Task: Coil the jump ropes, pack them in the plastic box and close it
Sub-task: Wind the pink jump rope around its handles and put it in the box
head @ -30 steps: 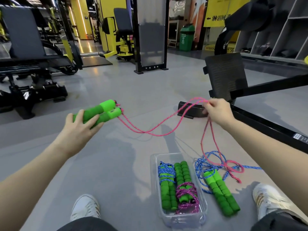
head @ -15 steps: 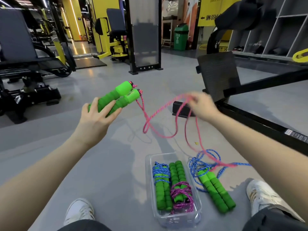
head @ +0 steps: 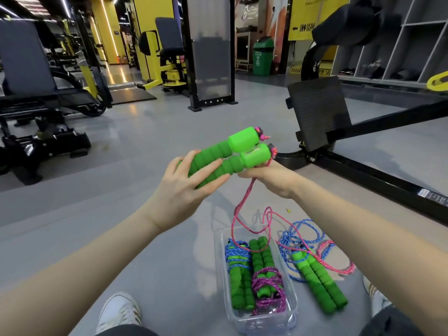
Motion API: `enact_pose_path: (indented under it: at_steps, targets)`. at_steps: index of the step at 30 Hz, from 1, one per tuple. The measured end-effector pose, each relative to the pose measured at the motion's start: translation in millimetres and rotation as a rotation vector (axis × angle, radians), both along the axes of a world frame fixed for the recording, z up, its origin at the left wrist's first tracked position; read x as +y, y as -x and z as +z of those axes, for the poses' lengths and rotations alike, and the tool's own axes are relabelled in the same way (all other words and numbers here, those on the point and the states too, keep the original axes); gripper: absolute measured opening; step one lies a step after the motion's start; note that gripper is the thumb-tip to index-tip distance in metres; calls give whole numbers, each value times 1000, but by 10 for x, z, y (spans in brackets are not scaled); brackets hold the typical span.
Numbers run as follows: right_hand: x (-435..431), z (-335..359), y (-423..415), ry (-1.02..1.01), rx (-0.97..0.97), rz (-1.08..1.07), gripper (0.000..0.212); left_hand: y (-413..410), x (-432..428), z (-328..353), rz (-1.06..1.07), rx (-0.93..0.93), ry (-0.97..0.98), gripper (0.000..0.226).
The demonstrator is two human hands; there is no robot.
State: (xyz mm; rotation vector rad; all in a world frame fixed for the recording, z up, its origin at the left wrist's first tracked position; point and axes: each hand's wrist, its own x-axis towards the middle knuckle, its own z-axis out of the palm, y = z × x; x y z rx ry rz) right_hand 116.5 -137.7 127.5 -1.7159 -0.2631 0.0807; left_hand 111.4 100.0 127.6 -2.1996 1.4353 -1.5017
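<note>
A: Camera mounting?
B: One wide-angle unit, head-worn, aimed forward and down across the grey gym floor [head: 145, 146].
A: Range?
B: Close: left hand [head: 179, 190] and right hand [head: 271, 177] at frame centre, transparent rectangular plastic box [head: 266, 322] at lower edge.

Grey gym floor [head: 150, 146], black-yellow machines [head: 169, 66], yellow walls [head: 145, 25], green bin [head: 263, 58], grey shelving [head: 397, 44].

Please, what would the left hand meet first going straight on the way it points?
Probably the right hand, which grips the pink rope just beyond the left hand's fingers beneath the green handles; depth is unclear.
</note>
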Motion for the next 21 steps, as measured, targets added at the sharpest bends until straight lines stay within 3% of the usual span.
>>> enact_pose_path:
  at_steps: [2, 3, 5, 8, 11, 12, 14, 18, 21]
  targets:
    - [34, -13, 54, 15, 70, 30, 14, -2, -40, 5, 34, -9, 19, 46]
    - [7, -63, 75, 91, 142, 53, 11, -44, -9, 7, 70, -22, 25, 45]
    - [-131, -184, 89, 387, 266, 71, 16, -182, 158, -3, 171, -51, 30, 45]
    - [-464, -333, 61, 958, 295, -30, 19, -369, 561, -74, 345, -59, 28, 47]
    - [-812, -386, 70, 1434, 289, -228, 21, -417, 976, -153, 483, -25, 18, 49]
    - [-914, -392, 87, 1506, 289, -311, 27, -421, 1089, -177, 506, -8, 15, 50]
    - [-1001, -341, 92, 1352, 303, -461, 31, -424, 1238, -217, 517, 19, 9, 51]
    - [-771, 85, -112, 508, 67, -586, 31, -429, 1182, -194, 521, 9, 89, 50]
    - [-448, 676, -279, 170, -54, -547, 33, -437, 990, -39, 515, -6, 191, 47]
